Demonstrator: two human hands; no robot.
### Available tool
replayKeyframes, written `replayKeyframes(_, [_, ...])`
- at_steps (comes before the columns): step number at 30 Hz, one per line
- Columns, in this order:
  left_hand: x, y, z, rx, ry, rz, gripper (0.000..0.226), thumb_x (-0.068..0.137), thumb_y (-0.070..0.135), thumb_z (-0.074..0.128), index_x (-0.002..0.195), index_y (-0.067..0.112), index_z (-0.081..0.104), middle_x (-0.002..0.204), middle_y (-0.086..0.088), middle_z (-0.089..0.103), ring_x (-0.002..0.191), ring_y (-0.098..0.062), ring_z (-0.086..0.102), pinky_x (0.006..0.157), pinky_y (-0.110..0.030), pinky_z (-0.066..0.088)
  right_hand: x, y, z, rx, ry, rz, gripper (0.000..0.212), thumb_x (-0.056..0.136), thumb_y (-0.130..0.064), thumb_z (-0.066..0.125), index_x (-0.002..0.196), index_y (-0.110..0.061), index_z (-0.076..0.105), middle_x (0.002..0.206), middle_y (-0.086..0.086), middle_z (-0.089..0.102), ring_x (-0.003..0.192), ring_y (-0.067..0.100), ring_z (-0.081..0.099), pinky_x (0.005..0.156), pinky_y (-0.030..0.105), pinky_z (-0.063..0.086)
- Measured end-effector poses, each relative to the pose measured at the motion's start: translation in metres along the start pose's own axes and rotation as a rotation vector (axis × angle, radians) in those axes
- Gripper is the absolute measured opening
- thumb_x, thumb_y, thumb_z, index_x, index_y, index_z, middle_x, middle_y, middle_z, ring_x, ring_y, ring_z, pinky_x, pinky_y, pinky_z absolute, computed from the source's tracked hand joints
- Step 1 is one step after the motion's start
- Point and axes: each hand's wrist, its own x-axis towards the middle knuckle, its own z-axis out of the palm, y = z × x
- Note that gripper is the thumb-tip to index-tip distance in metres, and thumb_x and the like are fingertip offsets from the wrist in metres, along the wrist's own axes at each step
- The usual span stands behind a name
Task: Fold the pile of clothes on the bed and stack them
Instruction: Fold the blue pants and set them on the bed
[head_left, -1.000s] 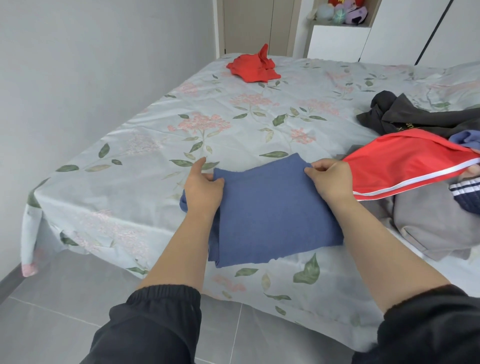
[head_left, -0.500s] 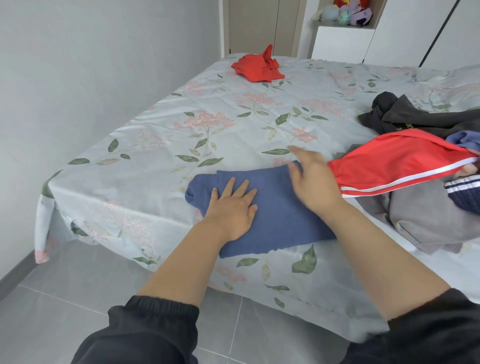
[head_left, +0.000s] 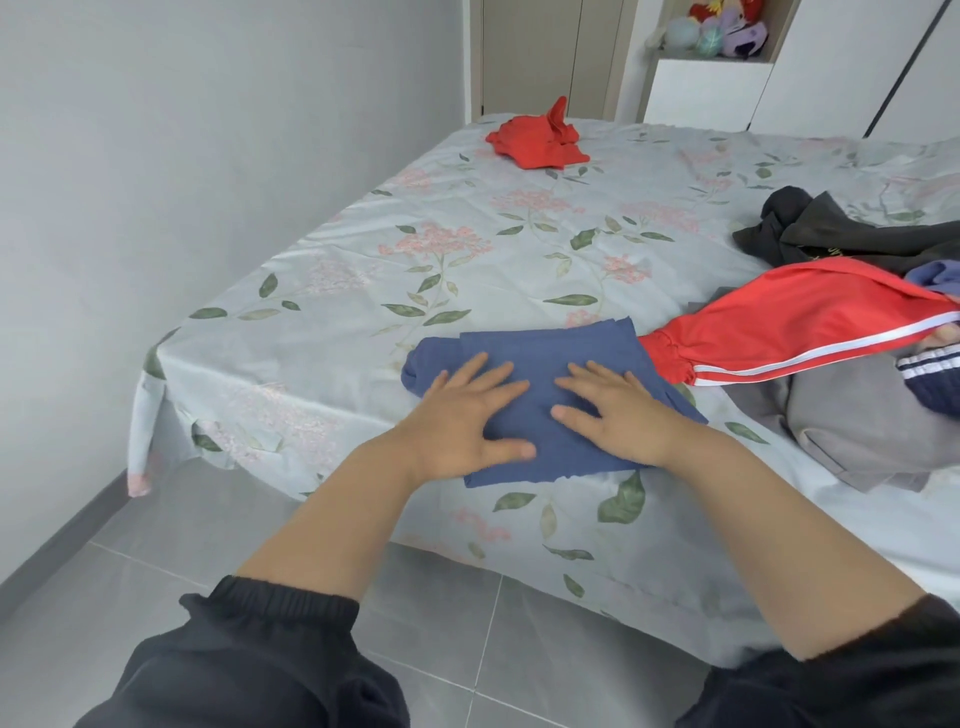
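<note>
Viewpoint: a head-worn camera looks down at two bare forearms reaching out of black sleeves (head_left: 260, 660) towards a bed (head_left: 322, 322).
Bed: covered by a pale sheet printed with pink blossoms and green leaves. Its near corner hangs over a grey tiled floor (head_left: 171, 540).
Blue garment (head_left: 545, 358): folded into a rough rectangle and lying flat on the sheet close to the bed's near edge. Its left end is rolled into a thicker bulge.
Left hand (head_left: 462, 415): palm down on the left half of the blue garment. The fingers are straight and spread apart, the thumb points right, and it presses without gripping anything.
Right hand (head_left: 618, 415): palm down on the right half, just beside the left hand. The fingers are straight and fanned apart, pressing and clasping nothing.
Pile of clothes (head_left: 810, 402): unfolded, on the right side of the bed, just beside the blue garment.
Red track trousers (head_left: 789, 327): lie on top of the pile, with white side stripes. Their gathered cuff touches the blue garment's right edge.
Grey garment (head_left: 872, 441): lies under the red trousers, nearest the bed's edge.
Navy cuff (head_left: 930, 371): ribbed, with white stripes, resting on the grey garment.
Dark garment (head_left: 852, 228): crumpled at the far side of the pile.
Writing: a small yellowish print on the dark garment, too small to read.
Red garment (head_left: 535, 143): crumpled alone at the bed's far end, well apart from the hands.
Soft toys (head_left: 722, 28): sit in a recess above a white cupboard beyond the bed.
</note>
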Motion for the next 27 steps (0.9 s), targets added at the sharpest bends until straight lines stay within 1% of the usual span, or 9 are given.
replayKeyframes(2, [-0.008,0.004,0.013,0.2,-0.125,0.036,0.097,0.078,0.067,0.057,0.153,0.025,0.011,0.16,0.008,-0.001,0.146,-0.014,-0.012,0.117,-0.046,-0.004,-0.009,0.0,-0.001,-0.058,-0.144,-0.023,0.078,0.086,-0.062,0.051,0.15,-0.032,0.019,0.16,-0.008,0.002,0.147,0.011,-0.007,0.118,0.042,-0.005])
replayKeyframes(5, [-0.01,0.006,0.03,0.444,-0.034,0.086,0.082,0.091,0.041,0.052,0.153,0.019,0.005,0.161,0.0,-0.002,0.148,-0.018,-0.005,0.117,-0.043,-0.002,-0.02,0.006,0.001,-0.17,-0.215,-0.039,0.097,0.075,-0.066,0.06,0.151,-0.036,0.008,0.16,-0.009,-0.006,0.146,0.012,-0.011,0.117,0.042,-0.007])
replayKeyframes(8, [-0.01,0.008,0.034,0.458,0.083,0.171,0.061,0.095,0.018,0.044,0.151,0.013,0.021,0.159,-0.005,0.018,0.147,-0.019,0.016,0.118,-0.036,0.004,-0.028,0.006,0.01,-0.173,-0.132,-0.064,0.095,0.076,-0.063,0.061,0.151,-0.033,0.011,0.16,-0.007,-0.003,0.147,0.012,-0.008,0.117,0.041,-0.006])
replayKeyframes(10, [-0.015,0.008,0.031,0.403,0.149,0.255,0.052,0.089,0.011,0.057,0.14,0.006,0.046,0.146,-0.012,0.043,0.135,-0.026,0.042,0.114,-0.038,0.024,-0.031,0.005,0.018,-0.16,-0.024,-0.081,0.087,0.08,-0.059,0.059,0.151,-0.03,0.018,0.16,-0.004,0.006,0.147,0.012,-0.001,0.117,0.041,-0.004])
replayKeyframes(12, [-0.019,0.007,0.028,0.371,0.297,0.381,0.041,0.068,0.002,0.077,0.108,0.003,0.071,0.111,-0.015,0.069,0.1,-0.03,0.068,0.088,-0.04,0.054,-0.033,0.004,0.023,-0.182,0.081,-0.104,0.078,0.083,-0.056,0.057,0.149,-0.026,0.027,0.159,-0.003,0.016,0.147,0.011,0.007,0.117,0.041,-0.001])
replayKeyframes(15, [-0.02,0.007,0.016,0.349,0.325,0.362,0.02,0.062,-0.007,0.072,0.078,0.004,0.07,0.074,-0.009,0.069,0.064,-0.026,0.066,0.051,-0.031,0.051,-0.035,-0.003,0.029,-0.197,0.191,-0.133,0.069,0.086,-0.049,0.055,0.146,-0.022,0.035,0.155,-0.002,0.028,0.145,0.012,0.019,0.118,0.04,0.004])
replayKeyframes(19, [-0.007,0.006,-0.012,0.436,0.175,0.128,0.029,0.09,0.013,0.047,0.115,0.015,0.062,0.106,-0.002,0.066,0.097,-0.024,0.061,0.077,-0.036,0.046,-0.034,-0.008,0.017,-0.286,0.235,-0.108,0.051,0.083,-0.014,0.055,0.133,-0.014,0.051,0.138,0.006,0.052,0.13,0.022,0.044,0.115,0.038,0.017])
replayKeyframes(22, [-0.001,0.002,-0.05,0.487,0.166,0.105,0.028,0.09,0.015,0.048,0.116,0.018,0.06,0.106,-0.002,0.065,0.097,-0.025,0.061,0.077,-0.032,0.043,-0.031,-0.008,-0.016,-0.335,0.319,0.034,0.034,0.075,0.0,0.05,0.105,-0.011,0.062,0.1,0.011,0.066,0.095,0.032,0.058,0.084,0.037,0.045])
replayKeyframes(27, [-0.004,-0.018,-0.121,0.452,0.213,0.02,0.022,0.085,0.003,0.046,0.1,0.01,0.061,0.094,-0.008,0.065,0.087,-0.029,0.059,0.072,-0.032,0.041,-0.015,-0.036,-0.084,-0.255,0.408,-0.002,0.026,0.073,0.003,0.049,0.09,-0.011,0.063,0.083,0.014,0.064,0.082,0.037,0.058,0.059,0.032,0.033])
